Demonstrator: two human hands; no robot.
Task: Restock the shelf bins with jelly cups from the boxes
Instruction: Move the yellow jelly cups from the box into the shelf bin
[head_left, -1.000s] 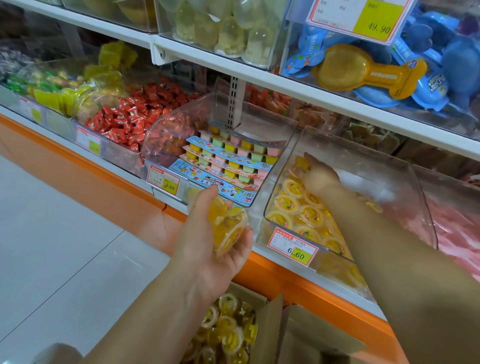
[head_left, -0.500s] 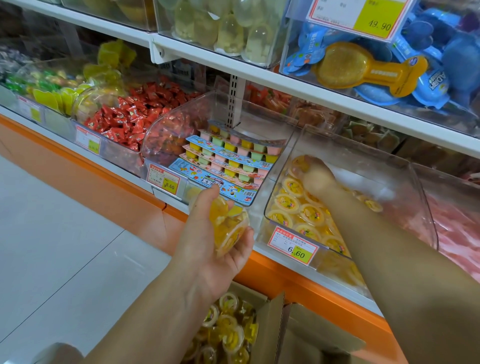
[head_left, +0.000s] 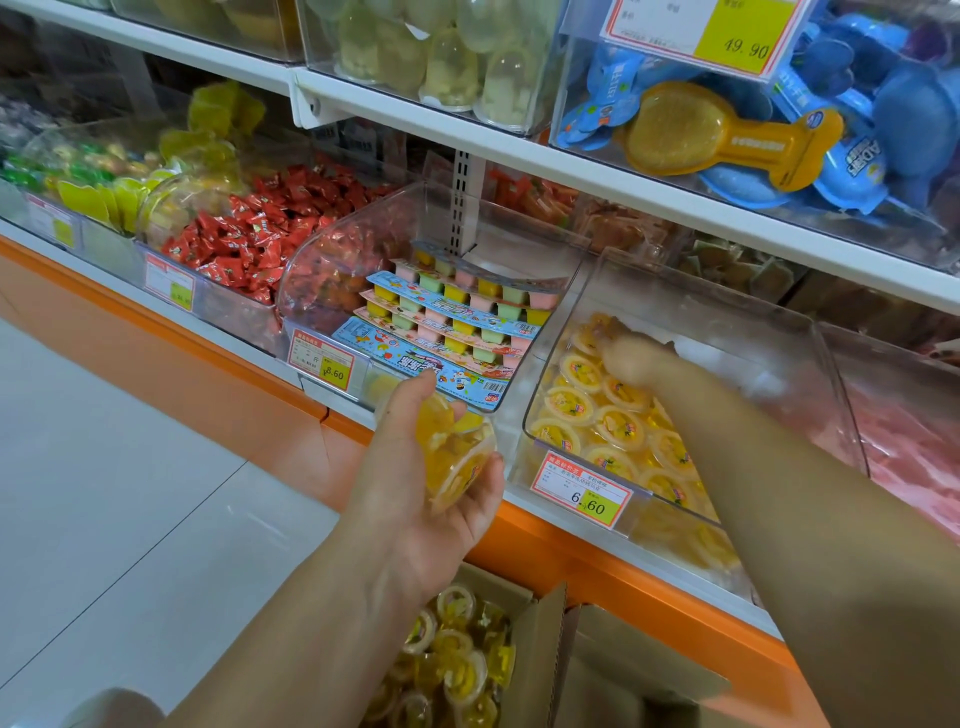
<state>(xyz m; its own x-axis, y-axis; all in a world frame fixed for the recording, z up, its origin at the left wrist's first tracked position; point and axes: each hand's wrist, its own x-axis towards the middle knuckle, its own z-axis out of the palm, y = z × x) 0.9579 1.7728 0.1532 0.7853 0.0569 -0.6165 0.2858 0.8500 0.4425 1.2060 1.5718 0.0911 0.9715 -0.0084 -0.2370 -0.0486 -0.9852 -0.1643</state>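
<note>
Currently jelly cups (head_left: 457, 452) cradled in curled fingers (head_left: 493, 467) of left hand (head_left: 410, 483), short of bin (head_left: 727, 312). Right hand (head_left: 631, 358) blurred inside bin above laid cups; finger state cannot be told. Risk: loosely stacked cups slipped past fingertips, dropped beside box (head_left: 540, 649) below.

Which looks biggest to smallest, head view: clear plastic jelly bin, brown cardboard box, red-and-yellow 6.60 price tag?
1. clear plastic jelly bin
2. brown cardboard box, cropped by frame, so unsure
3. red-and-yellow 6.60 price tag
</note>
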